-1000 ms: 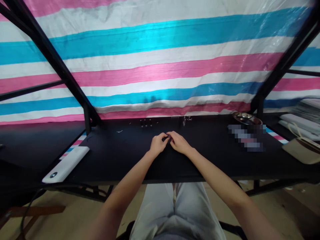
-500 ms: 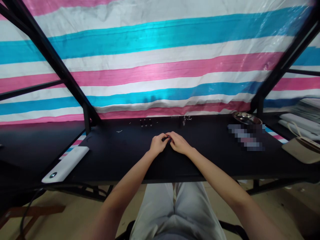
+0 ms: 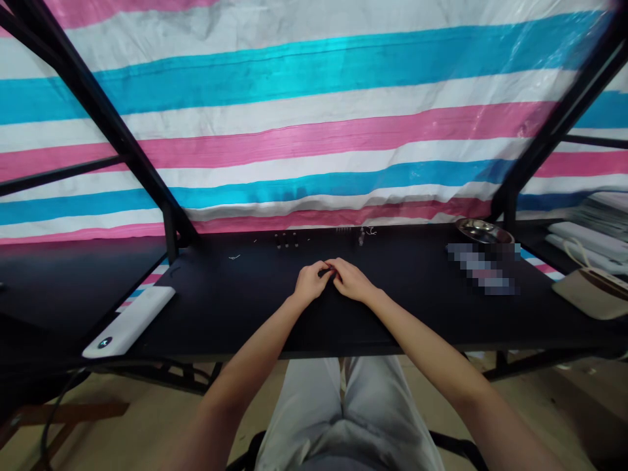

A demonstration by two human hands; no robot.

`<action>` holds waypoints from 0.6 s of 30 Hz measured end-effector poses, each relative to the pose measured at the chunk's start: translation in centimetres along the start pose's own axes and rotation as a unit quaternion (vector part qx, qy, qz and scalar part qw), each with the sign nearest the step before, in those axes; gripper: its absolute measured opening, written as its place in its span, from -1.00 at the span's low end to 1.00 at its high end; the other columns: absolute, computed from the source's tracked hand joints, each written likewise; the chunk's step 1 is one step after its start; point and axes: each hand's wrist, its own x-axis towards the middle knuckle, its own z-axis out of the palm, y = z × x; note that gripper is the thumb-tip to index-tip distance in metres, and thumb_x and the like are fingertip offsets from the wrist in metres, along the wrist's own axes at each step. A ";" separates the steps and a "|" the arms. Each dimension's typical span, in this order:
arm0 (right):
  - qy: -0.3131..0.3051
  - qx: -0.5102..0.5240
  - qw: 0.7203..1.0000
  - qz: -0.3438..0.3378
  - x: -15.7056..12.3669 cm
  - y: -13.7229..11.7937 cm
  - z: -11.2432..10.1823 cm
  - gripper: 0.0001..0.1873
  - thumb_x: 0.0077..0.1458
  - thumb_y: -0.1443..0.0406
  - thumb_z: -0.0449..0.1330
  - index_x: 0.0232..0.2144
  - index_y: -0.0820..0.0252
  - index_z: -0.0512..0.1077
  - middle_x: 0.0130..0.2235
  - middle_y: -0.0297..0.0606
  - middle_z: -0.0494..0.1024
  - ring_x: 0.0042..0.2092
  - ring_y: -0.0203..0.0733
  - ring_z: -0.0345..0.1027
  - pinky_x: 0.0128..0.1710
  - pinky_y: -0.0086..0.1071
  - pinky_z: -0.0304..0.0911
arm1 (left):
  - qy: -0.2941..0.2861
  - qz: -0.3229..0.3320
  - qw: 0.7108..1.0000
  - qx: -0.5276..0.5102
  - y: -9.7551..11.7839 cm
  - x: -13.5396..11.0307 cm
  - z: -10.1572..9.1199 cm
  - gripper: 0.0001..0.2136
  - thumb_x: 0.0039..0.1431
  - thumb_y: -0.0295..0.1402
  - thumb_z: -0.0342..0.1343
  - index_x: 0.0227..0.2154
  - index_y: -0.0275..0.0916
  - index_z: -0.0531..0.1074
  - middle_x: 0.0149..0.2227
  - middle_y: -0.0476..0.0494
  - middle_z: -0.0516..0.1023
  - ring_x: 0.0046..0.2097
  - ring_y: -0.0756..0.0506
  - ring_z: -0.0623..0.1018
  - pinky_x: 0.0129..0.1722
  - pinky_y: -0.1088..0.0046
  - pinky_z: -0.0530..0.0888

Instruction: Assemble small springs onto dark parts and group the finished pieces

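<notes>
My left hand (image 3: 311, 280) and my right hand (image 3: 350, 279) meet fingertip to fingertip just above the middle of the black table (image 3: 235, 307). Both are closed in a pinch. Whatever sits between the fingertips is small, dark and mostly hidden, so its kind does not show. Beyond the hands, several small dark pieces with pale ends (image 3: 286, 241) stand in short rows. To their right lie a row of tiny pale pieces (image 3: 343, 229), a small greyish cluster (image 3: 362, 237) and some thin white bits (image 3: 371, 231).
A white oblong device (image 3: 130, 322) lies at the table's left edge. A shiny metal dish (image 3: 485, 231) stands at the back right, beside a blurred-out patch. Farther right are a beige pouch-like object (image 3: 589, 294) and stacked papers (image 3: 606, 219). A thin white scrap (image 3: 234, 257) lies left of the hands.
Almost nothing differs. The fingertips stay together in the same place, with at most a slight shift of the fingers.
</notes>
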 end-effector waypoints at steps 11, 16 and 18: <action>0.015 0.007 0.997 0.074 0.1 0.8 -0.9 -0.62 0.04 0.41 0.00 -0.05 0.20 0.27 -0.29 -0.23 0.44 -0.34 -0.27 0.31 -0.26 -0.35 0.25 | 0.017 0.010 0.998 0.058 0.6 0.6 -1.0 -0.83 -0.02 -0.49 0.06 -0.33 -0.22 0.46 -0.41 -0.03 0.45 -0.42 0.04 0.40 -0.39 0.54 0.33; 0.031 0.022 0.997 0.062 -0.1 0.9 -1.1 -0.72 0.11 0.21 0.05 -0.14 0.19 0.34 -0.34 -0.26 0.43 -0.43 -0.32 0.25 -0.34 -0.41 0.23 | -0.003 0.011 0.998 0.061 0.2 0.6 -1.0 -0.81 -0.01 -0.50 0.04 -0.32 -0.23 0.47 -0.40 -0.04 0.40 -0.42 0.03 0.39 -0.41 0.53 0.31; 0.033 0.026 0.998 0.052 0.0 0.6 -1.0 -0.72 0.10 0.19 0.06 -0.16 0.18 0.36 -0.35 -0.28 0.42 -0.44 -0.34 0.23 -0.37 -0.42 0.22 | -0.013 0.007 0.998 0.063 0.0 0.7 -0.9 -0.81 -0.02 -0.50 0.04 -0.32 -0.22 0.47 -0.40 -0.05 0.40 -0.42 0.03 0.38 -0.41 0.53 0.31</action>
